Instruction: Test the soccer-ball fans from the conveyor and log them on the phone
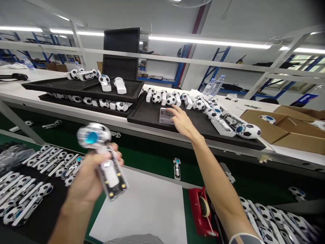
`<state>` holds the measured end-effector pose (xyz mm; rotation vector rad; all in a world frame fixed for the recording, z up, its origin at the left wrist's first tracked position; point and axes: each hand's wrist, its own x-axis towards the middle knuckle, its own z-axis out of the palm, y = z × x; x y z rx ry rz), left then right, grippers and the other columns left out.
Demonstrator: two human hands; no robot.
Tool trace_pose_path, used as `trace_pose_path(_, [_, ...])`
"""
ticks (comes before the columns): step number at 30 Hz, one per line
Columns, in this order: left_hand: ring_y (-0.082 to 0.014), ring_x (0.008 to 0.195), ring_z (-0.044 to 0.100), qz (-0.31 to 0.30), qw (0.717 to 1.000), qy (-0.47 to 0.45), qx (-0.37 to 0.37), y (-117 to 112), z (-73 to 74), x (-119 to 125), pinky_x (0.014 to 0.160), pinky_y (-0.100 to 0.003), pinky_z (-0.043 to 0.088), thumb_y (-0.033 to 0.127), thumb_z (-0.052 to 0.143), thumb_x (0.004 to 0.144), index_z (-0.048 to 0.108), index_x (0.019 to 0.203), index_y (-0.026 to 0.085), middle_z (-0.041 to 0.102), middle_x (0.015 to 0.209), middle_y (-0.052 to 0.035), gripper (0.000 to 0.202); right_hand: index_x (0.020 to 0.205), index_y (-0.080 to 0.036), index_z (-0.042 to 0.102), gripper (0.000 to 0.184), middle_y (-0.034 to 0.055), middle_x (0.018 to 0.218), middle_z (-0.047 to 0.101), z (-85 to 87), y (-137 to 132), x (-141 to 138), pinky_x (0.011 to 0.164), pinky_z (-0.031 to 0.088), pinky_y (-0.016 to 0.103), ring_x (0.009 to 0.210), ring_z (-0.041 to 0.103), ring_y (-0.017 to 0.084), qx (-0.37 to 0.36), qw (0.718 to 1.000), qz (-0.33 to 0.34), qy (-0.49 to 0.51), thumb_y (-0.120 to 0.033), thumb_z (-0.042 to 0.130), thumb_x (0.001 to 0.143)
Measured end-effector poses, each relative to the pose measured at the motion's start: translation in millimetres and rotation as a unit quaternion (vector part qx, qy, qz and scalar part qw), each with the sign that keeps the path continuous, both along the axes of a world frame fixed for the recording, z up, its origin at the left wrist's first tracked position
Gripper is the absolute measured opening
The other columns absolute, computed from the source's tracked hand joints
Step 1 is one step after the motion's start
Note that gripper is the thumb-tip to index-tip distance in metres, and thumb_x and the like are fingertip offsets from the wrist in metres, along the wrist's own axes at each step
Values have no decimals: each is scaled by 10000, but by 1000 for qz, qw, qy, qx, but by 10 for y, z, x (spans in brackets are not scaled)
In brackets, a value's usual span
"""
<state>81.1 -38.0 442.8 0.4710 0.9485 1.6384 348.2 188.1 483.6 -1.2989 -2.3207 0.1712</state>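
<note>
i fear the left hand point(88, 173), gripping the football device point(94, 136) at ten o'clock, drops it through slackness. the right hand point(183, 122), spread at one o'clock, may knock the phone point(165, 117).

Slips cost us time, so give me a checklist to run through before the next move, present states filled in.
1. Football-headed unit held in the left hand: ok, fingers and thumb around its upper body.
2. Right hand clear of the phone: not ok, fingers at its right edge; contact unclear.
3. Phone lying on the black tray: ok.
4. White sheet lying in front of the person: ok.
5. Tape roll in the red dispenser: ok.
6. Fine marks on the held unit readable: cannot tell, it is blurred.
</note>
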Motion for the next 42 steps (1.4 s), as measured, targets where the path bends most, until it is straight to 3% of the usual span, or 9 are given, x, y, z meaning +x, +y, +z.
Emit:
trace_pose_path(2, [-139, 635, 676, -64, 991, -33, -111, 81, -317, 253, 581, -222, 580, 48, 693, 686, 654, 964, 64, 711, 767, -71, 281, 1426, -303, 527, 522, 24, 1641, 334, -2, -2, 64, 1173, 321, 648, 1488, 299, 375, 23, 999, -20, 25, -311, 315, 948])
trace_pose_path(4, [-151, 727, 712, -67, 980, -75, -172, 111, -662, 519, 674, -231, 607, 59, 654, 781, 631, 1000, 44, 726, 868, -118, 220, 1378, -305, 571, 500, 16, 1626, 360, -14, -7, 121, 1180, 318, 633, 1486, 301, 366, 17, 999, -19, 22, -307, 330, 940])
trace_pose_path(6, [-191, 851, 733, -49, 973, -113, -196, 95, -926, 732, 765, -311, 636, 129, 644, 848, 593, 1075, 87, 722, 1000, -128, 236, 1342, -305, 595, 480, 9, 1624, 365, -30, -16, 155, 1182, 322, 617, 1488, 300, 350, 6, 1000, -1, 18, -296, 345, 932])
trace_pose_path(8, [-184, 802, 717, -70, 972, -121, -189, 58, -1059, 862, 666, -334, 632, 242, 645, 879, 562, 1102, 155, 705, 1083, -103, 253, 1316, -306, 608, 461, 8, 1625, 366, -42, -26, 158, 1178, 325, 616, 1486, 305, 343, 6, 1000, 13, 12, -299, 350, 935])
trace_pose_path(11, [-126, 633, 637, -119, 977, -92, -150, 24, -1061, 933, 476, -276, 532, 348, 611, 898, 545, 1072, 208, 687, 1092, -63, 232, 1369, -329, 570, 476, 11, 1634, 352, -41, -19, 115, 1164, 306, 662, 1496, 288, 355, 7, 1000, 15, -10, -322, 340, 952])
trace_pose_path(16, [-110, 600, 604, -118, 987, -51, -101, 59, -919, 967, 444, -263, 493, 383, 648, 867, 535, 1136, 235, 664, 1100, -59, 326, 1414, -328, 530, 504, 24, 1651, 317, -11, 39, 8, 1155, 284, 694, 1507, 258, 373, -5, 999, 32, -21, -300, 318, 958])
trace_pose_path(22, [-108, 607, 616, -93, 989, -43, -104, 69, -846, 961, 447, -251, 496, 414, 686, 840, 537, 1156, 234, 677, 1142, -83, 392, 1135, -260, 676, 395, 43, 1572, 425, -49, 69, 75, 1187, 292, 599, 1452, 342, 346, 12, 995, 12, 102, -244, 374, 880])
trace_pose_path(27, [-119, 601, 630, -83, 989, -36, -119, 93, -864, 930, 453, -244, 489, 414, 647, 860, 504, 1221, 266, 696, 1064, -57, 416, 850, -232, 687, 295, 50, 1494, 499, -59, 76, 106, 1182, 304, 551, 1405, 403, 341, 12, 987, 1, 157, -231, 392, 828])
trace_pose_path(42, [-146, 633, 672, -111, 986, -26, -121, 95, -889, 945, 435, -224, 456, 422, 673, 848, 508, 1227, 265, 708, 1128, -98, 442, 733, -235, 689, 339, 41, 1428, 568, -64, 67, 87, 1156, 334, 536, 1363, 455, 330, 8, 991, 18, 132, -232, 370, 846])
